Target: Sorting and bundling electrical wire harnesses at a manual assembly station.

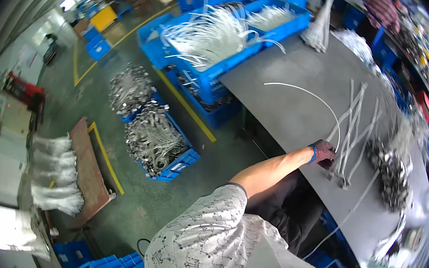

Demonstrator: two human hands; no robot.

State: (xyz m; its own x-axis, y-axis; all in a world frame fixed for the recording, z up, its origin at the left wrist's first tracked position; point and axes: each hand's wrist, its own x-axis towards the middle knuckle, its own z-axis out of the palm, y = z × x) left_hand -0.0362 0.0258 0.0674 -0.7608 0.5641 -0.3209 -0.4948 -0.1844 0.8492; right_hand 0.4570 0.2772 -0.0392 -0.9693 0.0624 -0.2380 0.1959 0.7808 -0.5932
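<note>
My left hand [324, 151], in a dark reddish knit glove with a blue cuff, is over the near edge of the grey metal table [291, 107]. Its fingers are closed at the lower end of a thin white strip [321, 99], which arcs up and away over the tabletop. Just right of the hand, several pale translucent strips [353, 118] lie crossed, with small metal pieces [340, 179] at their near ends. My right hand does not show.
A heap of metal parts [391, 174] in clear plastic lies on the table's right side. Blue crates [207, 74] full of white strips adjoin its far left corner. Bins of metal parts [154, 141] stand on the floor at left. A person in a checked shirt [382, 11] is at far right.
</note>
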